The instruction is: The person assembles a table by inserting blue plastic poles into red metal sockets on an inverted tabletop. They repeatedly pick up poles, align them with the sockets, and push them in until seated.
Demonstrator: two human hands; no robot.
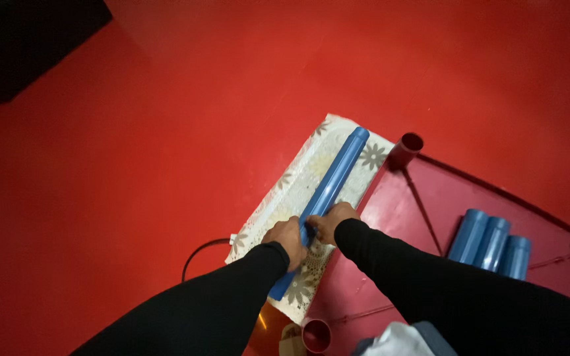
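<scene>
Both hands meet on 1 long blue pipe [328, 191], which lies flat along a strip of pale cloth with a flower pattern [285, 191]. The left hand [287, 238] has its grip closed over the pipe from the left side, knuckles up, and the right hand [332, 221] has its grip wrapped on the pipe just beyond it, the 2 hands touching or nearly so. Both arms wear black sleeves.

From the grip, most of the pipe runs away and to the right, ending at the far edge of the cloth; a short length comes back under the left wrist toward the person.

The cloth lies partly on the red floor [166, 132] and partly over the edge of a dark red platform [423, 198] to the right of the grip. Well to the right of the grip, 3 short blue pipes [491, 242] lie side by side on that platform. Beyond the grip, near the pipe's far end, stands a dark red tube [406, 149], open end up; another dark red tube [316, 335] stands behind the grip. A thin black cable [196, 254] curves on the floor left of the grip.
</scene>
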